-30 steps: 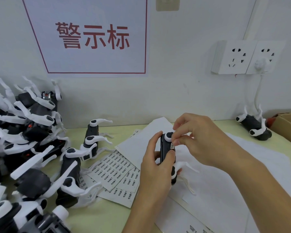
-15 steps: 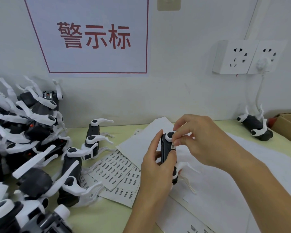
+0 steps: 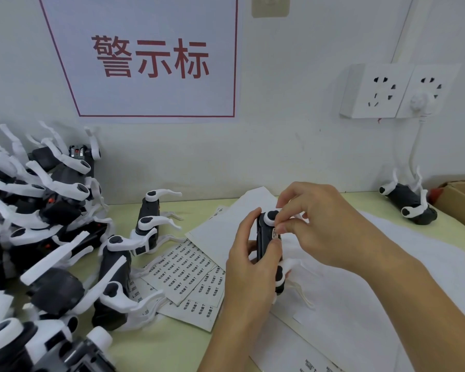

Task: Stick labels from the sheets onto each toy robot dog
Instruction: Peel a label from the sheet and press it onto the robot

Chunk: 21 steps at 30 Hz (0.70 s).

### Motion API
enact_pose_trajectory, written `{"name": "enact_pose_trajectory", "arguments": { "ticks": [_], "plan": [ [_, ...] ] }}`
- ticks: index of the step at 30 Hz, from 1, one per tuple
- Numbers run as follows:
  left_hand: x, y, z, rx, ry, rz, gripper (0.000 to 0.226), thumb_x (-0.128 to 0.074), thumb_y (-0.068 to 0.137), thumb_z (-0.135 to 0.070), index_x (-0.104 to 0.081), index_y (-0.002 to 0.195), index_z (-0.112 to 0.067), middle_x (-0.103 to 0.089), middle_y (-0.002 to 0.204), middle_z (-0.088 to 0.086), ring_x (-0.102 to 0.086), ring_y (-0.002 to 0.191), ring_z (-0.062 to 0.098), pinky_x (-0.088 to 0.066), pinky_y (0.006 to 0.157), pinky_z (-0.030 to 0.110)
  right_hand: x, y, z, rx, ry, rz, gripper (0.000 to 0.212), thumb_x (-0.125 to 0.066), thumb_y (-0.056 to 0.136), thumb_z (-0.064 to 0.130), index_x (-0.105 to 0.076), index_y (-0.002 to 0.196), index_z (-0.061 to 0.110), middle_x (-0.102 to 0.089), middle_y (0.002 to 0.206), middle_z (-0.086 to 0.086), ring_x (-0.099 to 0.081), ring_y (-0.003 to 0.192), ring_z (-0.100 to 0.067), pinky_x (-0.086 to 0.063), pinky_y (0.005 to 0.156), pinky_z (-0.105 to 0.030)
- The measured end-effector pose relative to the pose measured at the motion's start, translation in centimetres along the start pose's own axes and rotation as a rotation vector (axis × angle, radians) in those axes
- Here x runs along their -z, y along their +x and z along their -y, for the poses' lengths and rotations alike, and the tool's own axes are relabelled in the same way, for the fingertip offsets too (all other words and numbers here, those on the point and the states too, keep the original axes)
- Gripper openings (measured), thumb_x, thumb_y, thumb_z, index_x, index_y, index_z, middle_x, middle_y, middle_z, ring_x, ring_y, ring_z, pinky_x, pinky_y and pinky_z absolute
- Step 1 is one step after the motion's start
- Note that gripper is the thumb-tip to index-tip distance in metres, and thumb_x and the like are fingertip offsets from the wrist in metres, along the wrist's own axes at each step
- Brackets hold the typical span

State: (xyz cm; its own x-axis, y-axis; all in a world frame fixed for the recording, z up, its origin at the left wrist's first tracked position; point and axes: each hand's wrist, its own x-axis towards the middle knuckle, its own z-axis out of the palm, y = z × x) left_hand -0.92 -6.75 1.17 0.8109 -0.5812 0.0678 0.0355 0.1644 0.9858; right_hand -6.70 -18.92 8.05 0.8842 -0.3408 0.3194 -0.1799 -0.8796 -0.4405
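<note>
Black and white plastic toy dog [image 3: 267,245], held upright above the white paper sheets near the middle of the table [image 3: 172,342], during application of a small label [image 3: 274,233]. To do this step well, it seems best to lay the label flat on the dark body just below the round white leg joint, align it squarely, then rub it down from one end so no corner lifts; the grip on the body should stay firm so the toy does not twist. Left hand [image 3: 246,267]: fingers and thumb curled round the body, thumb tip resting just below the label. Right hand [image 3: 314,224]: fingers bent, thumb and forefinger pinching or pressing the label against the toy; whether the label is fully stuck cannot be told. Label sheets [image 3: 184,267] lie just left of the hands; a heap of further dogs [image 3: 51,237] fills the left side, and one dog [image 3: 408,205] lies far right.
</note>
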Motion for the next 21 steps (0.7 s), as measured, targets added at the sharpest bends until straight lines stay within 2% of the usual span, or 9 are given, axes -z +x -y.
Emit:
{"name": "enact_pose_trajectory", "arguments": {
  "ticks": [16,21],
  "plan": [
    [-0.02,-0.22,-0.18,0.003,0.007,-0.008,0.038,-0.06,0.097,-0.028,-0.058,0.117,-0.059,-0.07,0.093,0.004,-0.059,0.053,0.003,-0.043,0.047,0.013,0.1,-0.11,0.73,-0.006,-0.034,-0.009,0.016,-0.068,0.09,0.018,-0.079,0.083,0.027,-0.058,0.1,0.019,-0.052,0.09,-0.006,-0.049,0.082,-0.035],
    [-0.02,-0.19,-0.22,0.013,0.0,-0.011,0.039,-0.06,0.097,-0.027,-0.059,0.117,-0.06,-0.07,0.093,0.005,-0.057,0.052,0.006,-0.044,0.047,0.015,0.14,-0.1,0.76,-0.004,-0.04,-0.007,0.016,-0.068,0.091,0.018,-0.079,0.084,0.026,-0.058,0.1,0.018,-0.051,0.09,-0.007,-0.048,0.082,-0.036]
  ]
}}
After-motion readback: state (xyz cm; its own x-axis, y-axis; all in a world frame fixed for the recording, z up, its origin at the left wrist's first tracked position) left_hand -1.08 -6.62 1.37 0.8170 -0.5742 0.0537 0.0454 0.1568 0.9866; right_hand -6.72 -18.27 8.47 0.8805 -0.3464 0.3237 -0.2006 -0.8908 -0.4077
